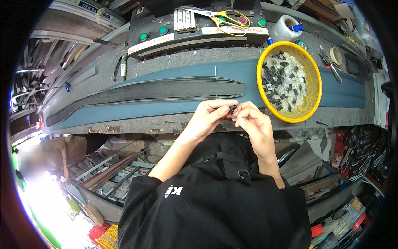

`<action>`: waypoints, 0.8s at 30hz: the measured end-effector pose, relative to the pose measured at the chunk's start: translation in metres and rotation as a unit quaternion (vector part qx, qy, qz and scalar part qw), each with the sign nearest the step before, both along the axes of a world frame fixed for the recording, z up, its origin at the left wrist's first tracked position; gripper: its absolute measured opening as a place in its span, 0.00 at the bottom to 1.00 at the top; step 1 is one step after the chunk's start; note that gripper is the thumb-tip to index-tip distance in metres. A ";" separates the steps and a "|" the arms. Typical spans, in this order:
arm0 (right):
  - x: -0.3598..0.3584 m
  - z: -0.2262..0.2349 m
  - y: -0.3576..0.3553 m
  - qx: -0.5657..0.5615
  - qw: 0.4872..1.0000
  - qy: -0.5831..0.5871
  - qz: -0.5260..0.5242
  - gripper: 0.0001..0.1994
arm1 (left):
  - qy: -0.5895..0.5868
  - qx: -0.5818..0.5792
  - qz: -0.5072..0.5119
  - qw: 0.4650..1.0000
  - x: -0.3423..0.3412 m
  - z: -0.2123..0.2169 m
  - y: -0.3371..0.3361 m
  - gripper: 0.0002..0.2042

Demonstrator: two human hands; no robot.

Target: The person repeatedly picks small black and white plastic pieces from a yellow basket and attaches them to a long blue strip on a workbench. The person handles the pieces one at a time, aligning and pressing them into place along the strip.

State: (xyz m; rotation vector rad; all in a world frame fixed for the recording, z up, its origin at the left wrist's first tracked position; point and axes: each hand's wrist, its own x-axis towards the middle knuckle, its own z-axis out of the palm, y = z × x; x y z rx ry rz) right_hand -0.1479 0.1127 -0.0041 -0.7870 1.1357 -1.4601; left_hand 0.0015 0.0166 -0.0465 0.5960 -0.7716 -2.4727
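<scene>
Left hand pinches a small black plastic piece between thumb and forefinger, its other fingers curled behind. Right hand meets it from the other side, thumb and forefinger bent close together at a thin pale strand beside the piece; whether they grip the strand or only touch it, I cannot tell. Both hands are just above the near edge of a grey workbench, with the black piece between them.

Beyond the hands, a long bundle of pleated dark grey mesh lies on a blue-grey sheet, its right end near the fingertips and its left end curving toward the near edge. Right of the hands, a round yellow plastic basket holds a heap of black and clear plastic pieces.

At the back of the bench is a black control box with green push buttons and a red one. On it lie yellow-handled scissors, partly over a short ribbed metal profile. A roll of clear film is behind the basket, and a tape roll is to its right. Hand pliers lie left of centre, beyond the mesh. At the far left, another person bends forward, one arm hanging.
</scene>
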 end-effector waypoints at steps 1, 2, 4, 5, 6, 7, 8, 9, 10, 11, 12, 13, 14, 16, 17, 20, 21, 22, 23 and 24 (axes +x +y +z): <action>0.002 -0.001 0.000 -0.001 1.000 0.002 -0.002 0.03 | 0.010 0.005 0.003 1.000 0.001 -0.002 0.001 0.17; 0.004 -0.001 0.000 0.000 1.000 0.003 -0.007 0.03 | 0.023 0.001 0.005 1.000 0.002 -0.003 0.002 0.18; 0.008 -0.001 0.000 0.002 1.000 0.010 -0.020 0.03 | 0.005 0.005 0.009 1.000 0.004 -0.003 0.003 0.17; 0.009 -0.001 0.000 0.005 1.000 0.014 -0.028 0.03 | 0.008 -0.004 0.013 1.000 0.005 -0.003 0.004 0.17; 0.011 -0.001 -0.001 0.010 0.999 0.017 -0.036 0.02 | -0.020 -0.013 0.011 1.000 0.005 -0.002 0.005 0.17; 0.012 -0.001 0.000 0.009 0.998 0.037 -0.041 0.02 | -0.038 -0.030 0.010 0.999 0.006 0.000 0.005 0.17; 0.014 -0.001 0.000 0.011 0.997 0.055 -0.047 0.02 | -0.053 -0.048 0.010 0.997 0.006 0.001 0.006 0.17; 0.015 -0.001 0.000 0.017 0.996 0.072 -0.053 0.01 | -0.056 -0.056 0.014 0.997 0.006 0.002 0.006 0.17; 0.016 -0.002 0.001 0.014 0.995 0.076 -0.062 0.01 | -0.056 -0.066 0.018 0.996 0.006 0.002 0.006 0.17; 0.018 -0.003 0.001 0.014 0.994 0.078 -0.071 0.01 | -0.049 -0.079 0.026 0.995 0.006 0.002 0.007 0.17; 0.020 -0.004 0.001 0.018 0.993 0.081 -0.080 0.02 | -0.054 -0.072 0.026 0.996 0.006 0.002 0.007 0.17; 0.021 -0.005 0.002 0.009 0.992 0.085 -0.097 0.02 | -0.052 -0.068 0.030 0.996 0.005 0.001 0.008 0.17; 0.023 -0.006 0.002 0.002 0.989 0.088 -0.115 0.02 | -0.049 -0.066 0.036 0.996 0.005 0.000 0.009 0.17; 0.024 -0.009 0.002 -0.023 0.980 0.138 -0.140 0.02 | -0.041 -0.035 0.039 0.998 0.005 -0.002 0.012 0.16; 0.024 -0.010 0.002 -0.041 0.971 0.184 -0.147 0.02 | -0.036 -0.020 0.040 0.998 0.004 -0.002 0.012 0.16; 0.024 -0.010 0.000 -0.066 0.941 0.289 -0.163 0.03 | -0.023 -0.016 0.036 0.999 0.003 -0.003 0.013 0.16; 0.024 -0.009 0.000 -0.069 0.930 0.322 -0.166 0.04 | -0.028 -0.012 0.035 0.999 0.003 -0.003 0.013 0.16; 0.023 -0.008 0.000 -0.069 0.924 0.338 -0.164 0.04 | -0.032 -0.014 0.036 0.999 0.002 -0.003 0.013 0.16; 0.023 -0.007 0.000 -0.067 0.917 0.358 -0.161 0.04 | -0.035 -0.017 0.039 0.998 0.002 -0.002 0.014 0.16; 0.023 -0.007 0.000 -0.058 0.911 0.378 -0.154 0.04 | -0.049 -0.035 0.039 0.997 0.002 -0.002 0.014 0.16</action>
